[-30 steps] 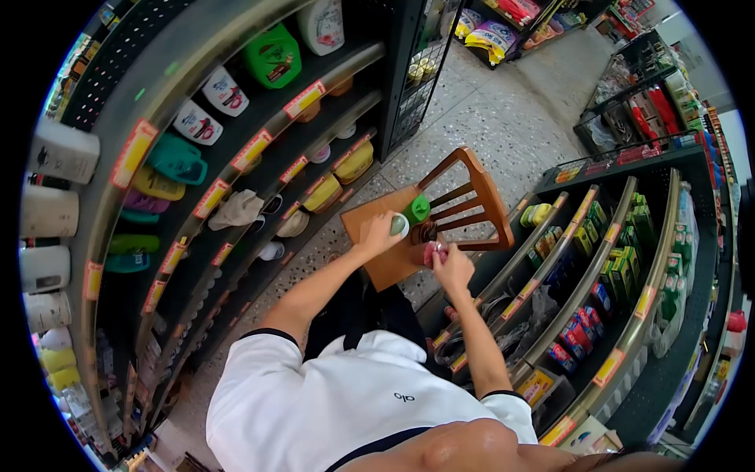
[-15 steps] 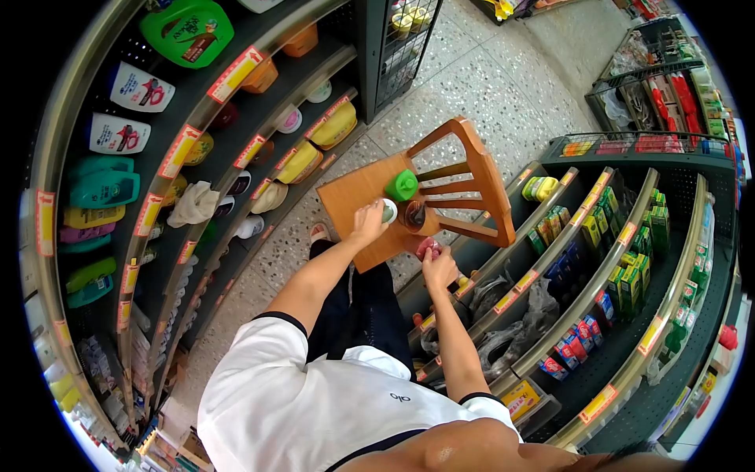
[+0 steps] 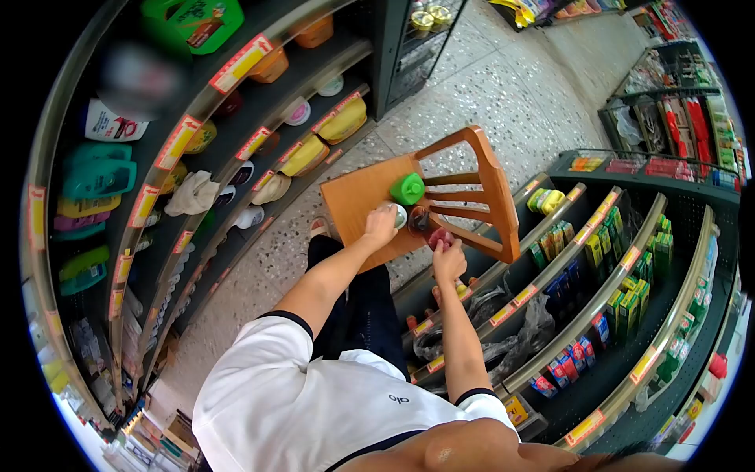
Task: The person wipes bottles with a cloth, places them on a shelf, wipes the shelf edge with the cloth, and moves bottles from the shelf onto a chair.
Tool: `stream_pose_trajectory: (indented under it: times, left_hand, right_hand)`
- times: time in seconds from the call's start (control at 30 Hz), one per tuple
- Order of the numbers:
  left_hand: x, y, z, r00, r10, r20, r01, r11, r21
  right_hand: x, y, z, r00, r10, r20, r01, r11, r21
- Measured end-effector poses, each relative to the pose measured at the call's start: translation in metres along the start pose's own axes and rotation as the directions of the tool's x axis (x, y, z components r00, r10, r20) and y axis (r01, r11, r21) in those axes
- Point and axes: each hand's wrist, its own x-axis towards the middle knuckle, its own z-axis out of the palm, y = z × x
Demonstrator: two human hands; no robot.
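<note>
A wooden chair [image 3: 497, 197] stands in front of me, with a green-capped bottle [image 3: 407, 189] on its seat [image 3: 354, 189]. Over the seat, my left hand [image 3: 381, 226] is closed round a white-rimmed container [image 3: 399, 216] whose body is mostly hidden by the fingers. Just right of it a dark, see-through container [image 3: 419, 220] rests near the chair's back. By the seat's right edge my right hand [image 3: 449, 259] pinches a small reddish-pink item [image 3: 441, 238], too small to identify.
Curved shelves [image 3: 185, 141] with bottles and tubs run along the left. On the right, more shelves [image 3: 574, 259] hold small boxes and plastic bags. A grey cloth [image 3: 193, 193] lies on a left shelf. Speckled floor [image 3: 503, 94] shows beyond the chair.
The view has shifted, moving the shelves and chair within it. My left hand still holds the white-rimmed container, and the pink item remains in my right hand, now a little clear of the dark container.
</note>
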Motion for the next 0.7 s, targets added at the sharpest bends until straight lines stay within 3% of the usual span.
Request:
stream_pose_trajectory:
  times: [0.13,0.2,0.23,0.3,0.33,0.4,0.47,0.57,0.7]
  left_hand:
    - [-0.013,0.005,-0.017,1.000,-0.002,-0.003,0.002,1.000,0.030]
    - [-0.028,0.009,-0.035,0.995,-0.029,-0.097,0.026,0.999,-0.030]
    - [-0.039,0.014,-0.052,0.995,-0.076,-0.058,0.071,0.993,-0.090]
    - [-0.063,0.003,-0.064,0.993,-0.120,-0.009,0.118,0.982,-0.149]
    - [-0.080,-0.008,-0.065,0.989,-0.126,-0.077,0.114,0.984,-0.136]
    - [-0.114,-0.028,-0.081,0.972,-0.162,-0.168,0.140,0.981,-0.133]
    - [-0.149,-0.040,-0.112,0.960,-0.220,-0.174,0.191,0.967,-0.168]
    - [-0.190,-0.058,-0.147,0.879,-0.393,-0.269,0.336,0.912,-0.236]
    - [-0.246,-0.061,-0.234,0.656,-0.412,-0.632,0.225,0.907,-0.357]
  right_hand:
    - [-0.001,0.007,0.012,0.994,-0.010,0.104,0.013,0.999,-0.029]
    - [-0.002,0.007,0.016,0.989,0.038,0.142,-0.036,0.999,-0.015]
    - [-0.002,0.009,0.019,0.993,0.016,0.117,-0.014,1.000,-0.015]
    - [0.003,0.018,0.028,0.992,-0.123,0.037,0.121,0.991,0.055]
    - [0.006,0.015,0.018,0.984,-0.142,0.108,0.133,0.988,0.083]
    - [0.024,0.034,0.038,0.963,-0.222,0.155,0.234,0.970,-0.066]
    - [0.021,0.028,0.013,0.930,-0.325,0.170,0.338,0.940,-0.050]
    - [0.042,0.056,0.040,0.890,-0.374,0.260,0.376,0.926,0.046]
    - [0.023,0.006,-0.019,0.942,-0.291,0.170,0.300,0.954,-0.028]
